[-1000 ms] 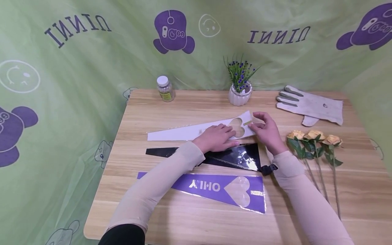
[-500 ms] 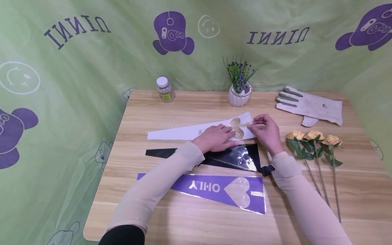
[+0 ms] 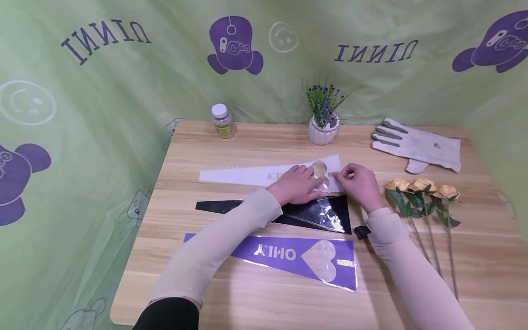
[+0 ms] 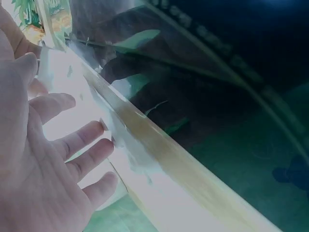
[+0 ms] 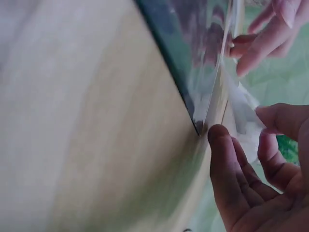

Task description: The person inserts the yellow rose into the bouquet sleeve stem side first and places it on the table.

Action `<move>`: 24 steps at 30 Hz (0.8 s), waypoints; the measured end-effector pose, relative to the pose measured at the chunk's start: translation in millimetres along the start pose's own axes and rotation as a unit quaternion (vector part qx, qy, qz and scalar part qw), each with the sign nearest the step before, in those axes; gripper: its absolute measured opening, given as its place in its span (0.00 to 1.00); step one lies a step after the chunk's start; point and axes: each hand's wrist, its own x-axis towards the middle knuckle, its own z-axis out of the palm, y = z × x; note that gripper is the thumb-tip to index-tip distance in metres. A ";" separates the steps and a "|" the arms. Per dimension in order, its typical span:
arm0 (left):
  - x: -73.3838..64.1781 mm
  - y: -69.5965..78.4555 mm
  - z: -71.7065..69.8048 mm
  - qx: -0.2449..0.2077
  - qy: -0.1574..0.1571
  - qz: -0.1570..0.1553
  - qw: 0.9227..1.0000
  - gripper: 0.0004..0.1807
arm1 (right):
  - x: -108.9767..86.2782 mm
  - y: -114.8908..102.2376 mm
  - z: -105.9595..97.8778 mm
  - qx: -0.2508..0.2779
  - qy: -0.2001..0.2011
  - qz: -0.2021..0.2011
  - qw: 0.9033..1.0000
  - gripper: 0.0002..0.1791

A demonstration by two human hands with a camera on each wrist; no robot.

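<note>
White sleeve (image 3: 235,176)'s narrow end has swung away from person, right hand (image 3: 360,185) a touch closer in. Going left to right: purple sleeve (image 3: 280,252) up front, black sleeve (image 3: 321,213) between it and white one. Left hand (image 3: 294,185) lying on white sleeve near heart cutout, fingers slightly apart, not gripping. Right thumb and fingertip pinching sleeve's wide end. Glove (image 3: 425,144) and three roses (image 3: 421,185) farther right.
</note>
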 end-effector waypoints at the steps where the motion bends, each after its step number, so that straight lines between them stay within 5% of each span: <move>1: 0.6 0.6 -0.1 0.002 -0.001 -0.002 1.000 0.36 | 0.1 -0.9 1.1 -0.013 0.001 -0.014 1.000 0.12; 6: 0.9 2.2 -2.3 0.002 -0.005 -0.007 1.000 0.35 | 2.1 -5.8 4.8 -0.045 0.004 -0.065 0.997 0.08; 12: 6.7 3.1 -3.4 -0.014 0.014 0.003 1.000 0.31 | -4.3 -10.8 -4.5 -0.018 -0.034 -0.069 0.997 0.13; 18: 18.2 2.4 -2.1 -0.080 0.046 -0.040 0.995 0.23 | -7.8 -12.4 -9.4 -0.006 -0.059 -0.082 0.995 0.15; 21: 21.8 1.0 -2.9 -0.164 0.074 -0.076 0.981 0.21 | -7.9 -11.9 -7.2 -0.008 -0.062 -0.089 0.994 0.13; 24: 23.1 -2.0 -4.8 -0.266 0.106 -0.116 0.951 0.23 | -6.3 -12.3 -1.9 -0.016 -0.057 -0.107 0.993 0.12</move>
